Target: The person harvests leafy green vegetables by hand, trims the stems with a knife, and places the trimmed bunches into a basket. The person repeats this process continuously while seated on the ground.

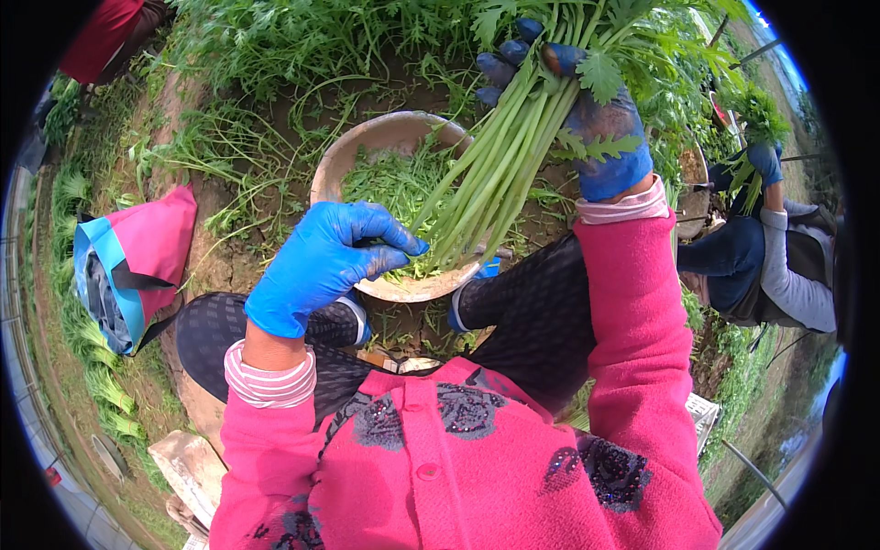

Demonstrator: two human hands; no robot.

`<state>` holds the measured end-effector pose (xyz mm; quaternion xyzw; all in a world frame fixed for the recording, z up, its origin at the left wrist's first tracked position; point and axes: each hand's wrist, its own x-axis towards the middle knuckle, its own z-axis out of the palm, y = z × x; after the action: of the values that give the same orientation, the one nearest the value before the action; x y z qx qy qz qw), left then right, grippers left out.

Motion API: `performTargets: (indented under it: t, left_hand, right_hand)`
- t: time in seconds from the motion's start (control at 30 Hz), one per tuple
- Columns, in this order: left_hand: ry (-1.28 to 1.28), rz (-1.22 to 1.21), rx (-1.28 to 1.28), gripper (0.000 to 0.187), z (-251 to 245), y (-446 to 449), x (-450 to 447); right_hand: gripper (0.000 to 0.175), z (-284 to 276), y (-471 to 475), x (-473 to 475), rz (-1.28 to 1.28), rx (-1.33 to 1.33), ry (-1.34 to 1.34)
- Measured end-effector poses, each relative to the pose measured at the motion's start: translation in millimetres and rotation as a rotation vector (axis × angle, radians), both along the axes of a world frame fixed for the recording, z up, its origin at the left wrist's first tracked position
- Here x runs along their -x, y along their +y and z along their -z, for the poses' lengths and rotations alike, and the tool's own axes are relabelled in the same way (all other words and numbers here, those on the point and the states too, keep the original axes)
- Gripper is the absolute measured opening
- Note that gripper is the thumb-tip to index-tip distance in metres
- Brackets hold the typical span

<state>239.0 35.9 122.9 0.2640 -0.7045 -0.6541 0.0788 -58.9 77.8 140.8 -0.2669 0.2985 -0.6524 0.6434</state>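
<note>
My right hand, in a soiled blue glove, grips a bunch of leafy greens with long pale stems. The stems slant down to the left, over a worn round basin that holds loose green trimmings. My left hand, also in a blue glove, is beside the lower stem ends at the basin's near left rim. Its thumb and forefinger are brought together; whether a bit of stem or leaf is between them cannot be seen.
Uncut greens grow beyond the basin. A pink and blue bag stands at the left, near a row of bundled greens. On the right sits a co-worker holding greens, with another basin nearby. Part of another person shows at upper left.
</note>
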Motion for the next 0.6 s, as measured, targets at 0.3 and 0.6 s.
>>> performTargets:
  t: [0.3, 0.6]
  left_hand:
    - [0.125, -0.314, 0.495, 0.036, 2.9, 32.3, 22.8]
    - [0.149, -0.361, 0.117, 0.033, 19.2, 23.3, 32.2]
  right_hand:
    - [0.032, 25.1, -13.6, 0.0, 0.202, -0.089, 0.217]
    - [0.032, 11.5, -0.1, -33.3, 0.179, -0.115, 0.173]
